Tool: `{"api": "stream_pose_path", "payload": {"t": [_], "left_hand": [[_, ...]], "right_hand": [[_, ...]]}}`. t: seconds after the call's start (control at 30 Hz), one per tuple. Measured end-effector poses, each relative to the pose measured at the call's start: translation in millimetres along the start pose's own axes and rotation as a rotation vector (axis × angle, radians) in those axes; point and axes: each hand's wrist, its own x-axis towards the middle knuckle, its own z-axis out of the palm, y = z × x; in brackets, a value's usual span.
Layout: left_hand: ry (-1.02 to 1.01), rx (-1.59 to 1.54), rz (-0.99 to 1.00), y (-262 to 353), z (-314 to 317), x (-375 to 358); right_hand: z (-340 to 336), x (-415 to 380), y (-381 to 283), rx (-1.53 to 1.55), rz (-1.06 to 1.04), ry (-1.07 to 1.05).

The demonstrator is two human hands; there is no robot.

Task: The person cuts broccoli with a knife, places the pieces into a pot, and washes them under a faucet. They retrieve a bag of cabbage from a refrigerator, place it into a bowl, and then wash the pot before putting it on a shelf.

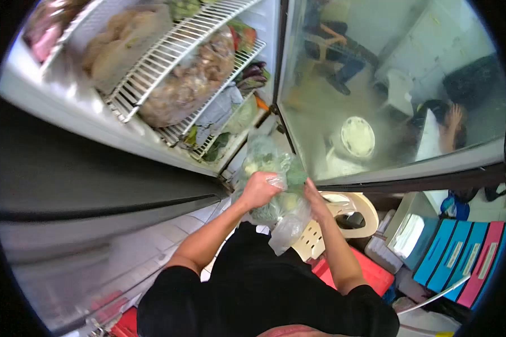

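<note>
In front of my body I hold a clear plastic bag of green vegetables that look like broccoli. My left hand is closed on the bag's near left side, its fingers wrapped into the plastic. Against the bag's right side lies my right hand, its fingers partly hidden behind the plastic. The bag's loose end hangs down toward me. Beyond it stands an open fridge with white wire shelves. A big bag of brownish food sits on one shelf, with leafy greens lower down.
The open glass door is on the right, reflecting or showing people and a white stool. A beige plastic chair and a red crate stand at my right, beside blue and pink binders. A dark door panel is at left.
</note>
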Motion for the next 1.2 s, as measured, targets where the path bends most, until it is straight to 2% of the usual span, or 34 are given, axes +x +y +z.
{"api": "stream_pose_path", "payload": {"t": [0.03, 0.07, 0.1, 0.13, 0.17, 0.2, 0.23, 0.27, 0.3, 0.33, 0.4, 0.43, 0.47, 0.53, 0.57, 0.6, 0.63, 0.7, 0.73, 0.77, 0.8, 0.83, 0.9, 0.93, 0.97, 1.03, 1.2], "left_hand": [[0.039, 0.034, 0.049, -25.0, 14.4, 2.3], [-0.016, -0.052, -0.091, -38.9, 23.3, 1.5], [-0.039, -0.069, -0.11, -60.4, 37.4, 0.0], [-0.057, -0.094, -0.192, -85.1, 52.7, -1.8], [-0.08, -0.118, -0.286, -110.1, 69.3, -7.6], [-0.127, -0.051, -0.314, -132.4, 84.3, -14.6], [-0.148, -0.063, -0.35, -155.2, 99.1, -20.8], [-0.146, -0.092, -0.385, -175.0, 113.1, -31.1], [-0.138, -0.112, -0.412, -195.7, 125.3, -40.2], [-0.154, -0.054, -0.332, -227.9, 139.5, -52.3], [-0.153, -0.078, -0.394, -259.7, 148.6, -70.1], [-0.129, -0.102, -0.43, -269.0, 151.2, -72.6], [-0.164, -0.191, -0.54, -274.0, 149.6, -73.8], [-0.171, -0.211, -0.619, -281.0, 145.3, -75.9], [-0.159, -0.233, -0.684, -286.5, 142.4, -79.7], [-0.179, -0.223, -0.697, -295.2, 142.3, -85.7], [-0.141, -0.213, -0.662, -301.0, 141.8, -93.5], [-0.111, -0.193, -0.62, -307.1, 134.0, -97.3], [-0.112, -0.195, -0.691, -302.4, 128.1, -93.5], [-0.114, -0.195, -0.762, -299.6, 122.7, -92.5], [-0.059, -0.227, -0.698, -312.4, 124.6, -101.8], [-0.064, -0.224, -0.694, -314.9, 119.4, -103.2], [0.023, -0.358, -0.749, -314.3, 109.2, -108.3], [0.014, -0.361, -0.699, -320.9, 104.8, -114.3], [0.026, -0.37, -0.689, -319.5, 100.3, -112.1], [0.033, -0.31, -0.766, -313.0, 91.7, -110.5], [0.123, -0.39, -0.718, -321.0, 80.5, -123.4]], "right_hand": [[-9.4, -5.3, 21.7, 0.007, 0.011, 0.028], [-10.6, -17.3, 47.3, 0.205, 0.177, 0.122], [-11.9, -25.6, 71.4, 0.401, 0.342, 0.214], [-13.4, -28.1, 93.2, 0.402, 0.362, 0.235], [-13.5, -34.2, 117.6, 0.438, 0.463, 0.362], [-18.6, -38.6, 143.3, 0.472, 0.569, 0.491], [-43.6, -33.6, 181.9, 0.481, 0.605, 0.514], [-81.4, -31.3, 236.1, 0.162, 0.521, 0.477], [-83.8, -20.0, 250.2, -0.151, 0.423, 0.414], [-94.8, -2.3, 259.1, -0.77, 0.213, 0.589], [-80.6, 71.2, 230.2, -0.946, -0.073, 0.574], [-76.5, 119.1, 234.2, -0.838, -0.16, 0.479], [-49.9, 165.6, 222.4, -0.852, -0.153, 0.447], [5.9, 246.8, 197.2, -0.866, -0.401, 0.237], [39.3, 278.7, 185.6, -0.753, -0.473, 0.16], [67.7, 309.2, 180.7, -0.778, -0.558, 0.126], [95.4, 325.7, 157.6, -0.874, -0.506, 0.076], [142.2, 370.7, 146.4, -0.842, -0.489, 0.23], [161.8, 402.7, 146.0, -0.835, -0.492, 0.243], [177.7, 437.5, 142.7, -0.726, -0.437, 0.38], [183.9, 459.8, 137.8, -0.618, -0.383, 0.511], [180.1, 468.3, 134.5, -0.617, -0.386, 0.517], [164.3, 467.7, 126.7, -0.504, -0.238, 0.357], [153.6, 455.3, 116.4, -0.461, -0.172, 0.325], [143.9, 457.6, 116.7, -0.472, -0.182, 0.314], [119.5, 468.7, 134.5, -0.401, -0.377, 0.188], [72.2, 411.0, 142.7, -0.334, -0.319, 0.206]]}}
